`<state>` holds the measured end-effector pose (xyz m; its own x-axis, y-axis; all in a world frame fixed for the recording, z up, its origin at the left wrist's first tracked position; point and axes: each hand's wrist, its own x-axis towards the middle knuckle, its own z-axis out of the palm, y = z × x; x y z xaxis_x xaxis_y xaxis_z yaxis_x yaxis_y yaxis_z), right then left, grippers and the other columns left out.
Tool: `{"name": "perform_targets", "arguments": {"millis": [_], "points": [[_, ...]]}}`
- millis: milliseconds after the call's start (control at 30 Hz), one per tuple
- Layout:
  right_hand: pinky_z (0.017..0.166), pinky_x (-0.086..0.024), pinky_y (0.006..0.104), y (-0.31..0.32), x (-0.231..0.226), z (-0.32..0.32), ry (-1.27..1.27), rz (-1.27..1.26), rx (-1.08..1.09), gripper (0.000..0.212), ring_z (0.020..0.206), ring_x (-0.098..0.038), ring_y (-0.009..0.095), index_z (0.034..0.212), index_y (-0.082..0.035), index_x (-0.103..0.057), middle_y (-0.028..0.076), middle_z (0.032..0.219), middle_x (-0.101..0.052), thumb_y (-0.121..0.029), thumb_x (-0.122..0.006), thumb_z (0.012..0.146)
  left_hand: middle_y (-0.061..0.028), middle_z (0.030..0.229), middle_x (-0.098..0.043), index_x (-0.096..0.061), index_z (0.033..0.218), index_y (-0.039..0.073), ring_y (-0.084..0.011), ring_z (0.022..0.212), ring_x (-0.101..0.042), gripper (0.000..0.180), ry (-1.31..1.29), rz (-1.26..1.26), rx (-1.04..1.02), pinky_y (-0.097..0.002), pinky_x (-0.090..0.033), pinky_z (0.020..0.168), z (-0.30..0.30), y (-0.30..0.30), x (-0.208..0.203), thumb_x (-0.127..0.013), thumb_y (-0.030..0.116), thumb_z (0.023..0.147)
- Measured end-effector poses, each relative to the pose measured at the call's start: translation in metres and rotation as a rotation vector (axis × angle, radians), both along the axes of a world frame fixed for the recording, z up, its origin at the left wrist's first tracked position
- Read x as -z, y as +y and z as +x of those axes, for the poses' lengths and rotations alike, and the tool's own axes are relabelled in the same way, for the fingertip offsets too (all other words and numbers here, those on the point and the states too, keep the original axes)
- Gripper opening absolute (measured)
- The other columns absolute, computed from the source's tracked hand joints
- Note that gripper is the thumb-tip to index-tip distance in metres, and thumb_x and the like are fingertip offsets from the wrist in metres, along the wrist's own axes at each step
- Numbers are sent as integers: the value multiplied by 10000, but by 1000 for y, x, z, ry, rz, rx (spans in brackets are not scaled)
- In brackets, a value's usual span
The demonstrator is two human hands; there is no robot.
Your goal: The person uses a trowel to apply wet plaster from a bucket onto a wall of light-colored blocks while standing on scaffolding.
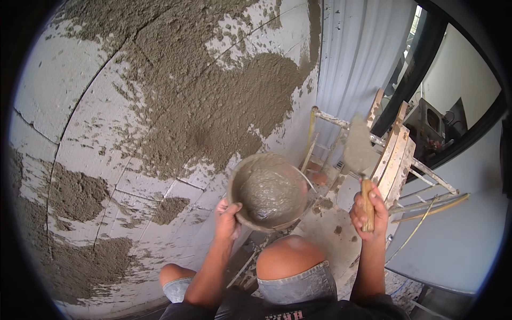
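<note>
My left hand [228, 218] grips the rim of a round bucket [233, 184], with its thumb over the edge. Wet grey mortar [269, 192] fills much of the bucket, which tilts so that its mouth faces me. To the right, my right hand [369, 213] is wrapped round the wooden handle of a trowel [360, 146]. The trowel's blade points up and away from me, coated in grey mortar and a little blurred. On the left stands a pale block wall [160, 128], partly covered with rough patches of mortar [208, 106].
Wooden planks [392, 160] lie on a splattered metal scaffold frame [330, 118] at the right. Beyond it are corrugated sheeting [352, 58] and a dark-framed opening [426, 48]. My bent knee [293, 256] is just below the bucket. Mortar spots mark the floor [325, 229].
</note>
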<state>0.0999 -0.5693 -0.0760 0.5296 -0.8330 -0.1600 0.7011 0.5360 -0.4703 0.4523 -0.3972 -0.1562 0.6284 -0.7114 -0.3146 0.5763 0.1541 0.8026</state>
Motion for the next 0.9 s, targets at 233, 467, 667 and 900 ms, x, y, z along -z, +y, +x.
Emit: {"name": "perform_targets", "arguments": {"millis": [233, 467, 667, 900], "points": [[514, -501, 281, -114, -19, 1, 60, -318, 697, 324, 643, -568, 163, 1352, -95, -467, 146, 970, -608, -98, -571, 1046, -156, 1118, -707, -624, 1164, -16, -283, 1032, -709, 330, -59, 53, -232, -431, -579, 987, 38, 117, -49, -618, -72, 839], [537, -538, 323, -204, 15, 79, 448, -360, 1330, 517, 638, -632, 181, 1400, -31, -374, 145, 878, -635, 7, -657, 970, -164, 1305, -652, -578, 1352, 6, -349, 1223, -625, 573, -116, 141, -466, -497, -495, 1101, 11, 237, -91, -656, -7, 784], [485, -525, 275, -272, -16, 340, 498, -395, 383, 506, 648, -630, 145, 1409, -40, -459, 152, 1029, -636, -59, -691, 959, -52, 841, -641, -605, 1206, 37, -165, 617, -587, 323, -55, 599, -627, -306, -526, 551, -21, 202, -119, -657, 131, 902], [469, -467, 267, -90, -62, 298, 71, -759, -205, 454, 582, -570, 106, 1404, 15, -406, 94, 861, -598, -126, -620, 1030, -163, 1352, -619, -545, 1384, 6, -368, 1264, -589, 616, -13, 307, -496, -537, -471, 1117, -23, 221, -69, -679, 78, 786]]}}
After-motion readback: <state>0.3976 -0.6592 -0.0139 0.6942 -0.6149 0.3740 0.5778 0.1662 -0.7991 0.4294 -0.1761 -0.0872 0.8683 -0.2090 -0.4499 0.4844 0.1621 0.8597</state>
